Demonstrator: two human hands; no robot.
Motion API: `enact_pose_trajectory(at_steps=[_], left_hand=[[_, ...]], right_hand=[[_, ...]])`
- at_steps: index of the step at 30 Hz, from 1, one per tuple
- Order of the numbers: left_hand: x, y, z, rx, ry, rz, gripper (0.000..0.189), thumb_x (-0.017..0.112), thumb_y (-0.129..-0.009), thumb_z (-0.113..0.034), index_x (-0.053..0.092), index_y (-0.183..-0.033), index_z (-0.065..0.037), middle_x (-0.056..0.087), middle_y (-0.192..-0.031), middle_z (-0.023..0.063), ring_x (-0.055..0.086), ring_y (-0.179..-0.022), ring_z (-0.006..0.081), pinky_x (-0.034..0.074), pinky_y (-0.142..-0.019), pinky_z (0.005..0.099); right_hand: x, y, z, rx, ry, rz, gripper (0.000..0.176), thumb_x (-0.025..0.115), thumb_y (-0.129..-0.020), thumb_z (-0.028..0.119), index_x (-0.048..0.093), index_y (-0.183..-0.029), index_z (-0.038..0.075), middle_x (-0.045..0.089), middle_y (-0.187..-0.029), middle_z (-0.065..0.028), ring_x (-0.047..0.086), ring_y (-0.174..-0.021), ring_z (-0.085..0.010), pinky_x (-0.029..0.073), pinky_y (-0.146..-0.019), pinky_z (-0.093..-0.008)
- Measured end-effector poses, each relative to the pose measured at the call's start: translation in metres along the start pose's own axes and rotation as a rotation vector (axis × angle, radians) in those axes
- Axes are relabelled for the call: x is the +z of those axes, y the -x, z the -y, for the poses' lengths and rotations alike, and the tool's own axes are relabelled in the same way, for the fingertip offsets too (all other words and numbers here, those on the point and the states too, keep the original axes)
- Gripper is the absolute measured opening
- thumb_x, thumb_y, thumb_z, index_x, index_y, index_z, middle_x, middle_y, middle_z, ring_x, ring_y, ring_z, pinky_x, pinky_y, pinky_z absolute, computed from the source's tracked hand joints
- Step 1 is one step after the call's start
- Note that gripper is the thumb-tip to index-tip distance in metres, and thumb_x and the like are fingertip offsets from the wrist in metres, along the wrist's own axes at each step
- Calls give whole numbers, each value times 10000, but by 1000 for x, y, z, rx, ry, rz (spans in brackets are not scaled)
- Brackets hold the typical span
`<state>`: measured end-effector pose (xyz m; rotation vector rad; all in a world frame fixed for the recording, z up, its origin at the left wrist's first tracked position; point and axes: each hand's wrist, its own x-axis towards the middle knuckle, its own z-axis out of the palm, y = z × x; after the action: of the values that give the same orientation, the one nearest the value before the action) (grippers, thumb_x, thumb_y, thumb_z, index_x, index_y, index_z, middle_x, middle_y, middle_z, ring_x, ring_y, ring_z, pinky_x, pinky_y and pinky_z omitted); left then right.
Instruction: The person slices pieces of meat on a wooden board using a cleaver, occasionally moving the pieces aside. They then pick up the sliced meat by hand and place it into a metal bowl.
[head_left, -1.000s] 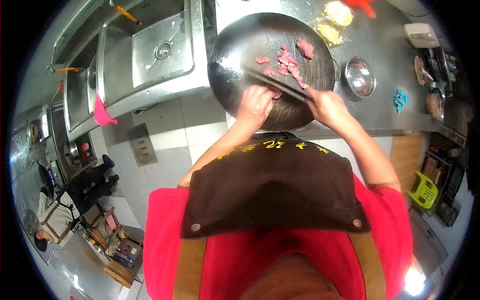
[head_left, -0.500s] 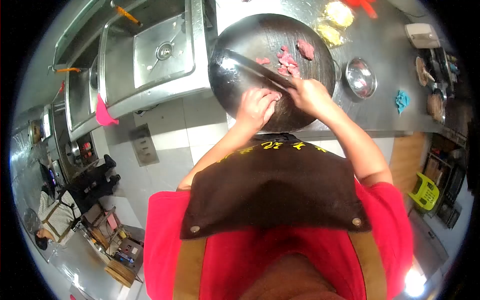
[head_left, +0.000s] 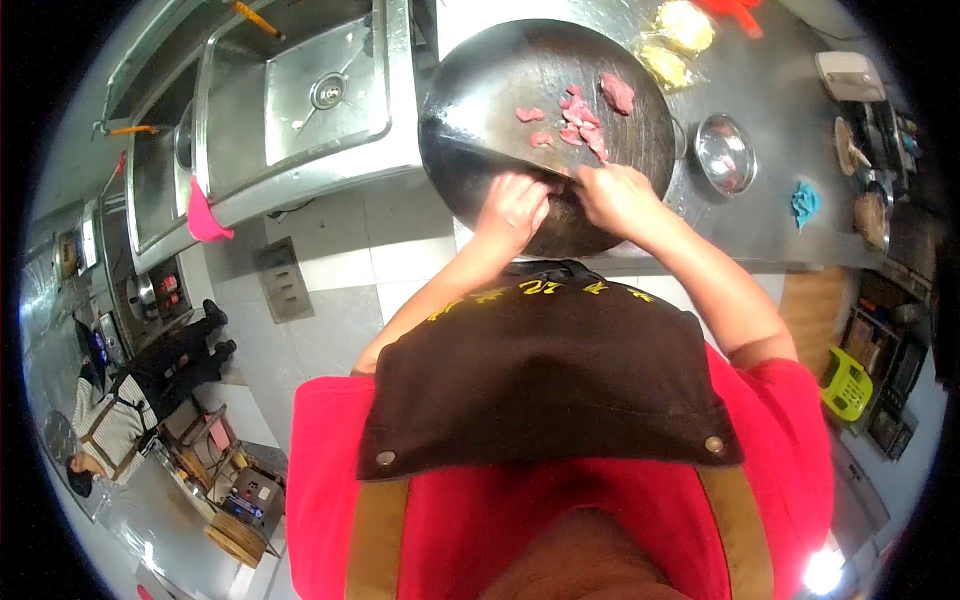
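A large, dark round chopping board (head_left: pixel 500 70) lies in front of me. My right hand (head_left: pixel 614 198) is closed round the handle of a knife (head_left: pixel 515 158), its long blade pointing left across the board. Beside the blade, the bent fingers of my left hand (head_left: pixel 513 212) press on a piece of meat (head_left: pixel 556 187), mostly hidden by hand and knife. Beyond the blade lie cut pieces of pink meat (head_left: pixel 580 122), a larger chunk of meat (head_left: pixel 617 93) and a few small slices (head_left: pixel 529 114).
A steel bowl (head_left: pixel 724 155) stands right of the board, with a blue cloth (head_left: pixel 804 204) farther right. Yellow food in clear bags (head_left: pixel 668 66) sits behind. To the left is a steel sink (head_left: pixel 300 110) with a pink cloth (head_left: pixel 207 215) on its edge. Another person (head_left: pixel 125 410) is at far left.
The knife has come down and nearer to my left hand, its blade now beside my fingertips. One more small slice of meat lies on the board beyond the blade.
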<state>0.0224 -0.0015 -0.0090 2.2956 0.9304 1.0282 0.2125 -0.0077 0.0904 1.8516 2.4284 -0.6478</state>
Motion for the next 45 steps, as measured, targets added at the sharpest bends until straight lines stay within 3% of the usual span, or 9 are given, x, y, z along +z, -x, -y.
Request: enact_pose_trajectory(at_steps=[4, 7, 13, 16, 20, 24, 31, 34, 45], left_hand=[[-9, -1, -6, 20, -19, 21, 279, 702, -720, -7, 673, -994, -48, 646, -995, 127, 604, -921, 306, 486, -823, 416], [-12, 0, -11, 58, -7, -49, 291, 691, -723, 12, 684, -1005, -62, 648, -986, 105, 608, -921, 293, 485, -825, 407], [-5, 10, -8, 15, -41, -22, 288, 677, -720, 31, 689, -992, -63, 643, -956, 91, 610, -914, 282, 487, -821, 396], [-6, 7, -9, 13, -14, -22, 284, 675, -716, 37, 686, -984, -58, 642, -952, 92, 610, -913, 287, 491, -823, 398], [-10, -1, -12, 53, 27, -36, 285, 678, -711, 41, 683, -979, -55, 641, -960, 94, 609, -919, 297, 495, -827, 405], [-13, 0, -14, 66, -2, -58, 290, 683, -709, 43, 684, -981, -58, 646, -973, 86, 609, -930, 293, 490, -840, 401], [-8, 7, -10, 31, -29, -33, 252, 701, -722, 4, 677, -965, -59, 628, -950, 92, 597, -912, 289, 479, -828, 411], [-8, 6, -8, 43, -19, -46, 239, 711, -733, -36, 670, -966, -67, 608, -933, 87, 585, -906, 292, 467, -820, 420], [-14, 7, -14, 56, -3, -30, 294, 671, -733, 34, 686, -1011, -61, 657, -1004, 92, 613, -946, 284, 483, -844, 392]], right_hand=[[15, -25, 10, -24, -90, -144, 167, 627, -873, 209, 631, -892, 43, 659, -766, -219, 655, -755, -425, 516, -682, -523], [-1, -2, -9, 101, -37, -130, 193, 640, -872, 219, 633, -957, 45, 651, -766, -228, 647, -758, -430, 515, -685, -518], [-26, 68, -31, 36, 38, 102, 157, 573, -861, 154, 611, -860, 2, 642, -739, -254, 662, -752, -428, 529, -686, -529], [-4, 43, -23, 112, 37, 170, 189, 656, -859, 190, 642, -944, 22, 649, -768, -233, 646, -765, -427, 514, -696, -520], [16, -13, -12, 40, -145, 12, 193, 654, -861, 221, 659, -887, 30, 650, -784, -239, 646, -789, -432, 510, -707, -517], [-1, 2, -6, 140, -129, -54, 208, 651, -864, 238, 671, -889, 32, 648, -796, -248, 645, -802, -429, 506, -713, -516], [-27, 60, -18, 176, -5, 225, 181, 622, -870, 207, 650, -899, 30, 662, -796, -235, 660, -799, -427, 521, -721, -529], [-12, 49, -20, 98, -59, 132, 160, 660, -856, 184, 636, -884, 29, 621, -705, -238, 634, -735, -440, 505, -665, -520], [5, 12, 3, 104, -120, -122, 216, 658, -865, 232, 627, -884, 20, 654, -805, -246, 648, -813, -438, 515, -721, -519]])
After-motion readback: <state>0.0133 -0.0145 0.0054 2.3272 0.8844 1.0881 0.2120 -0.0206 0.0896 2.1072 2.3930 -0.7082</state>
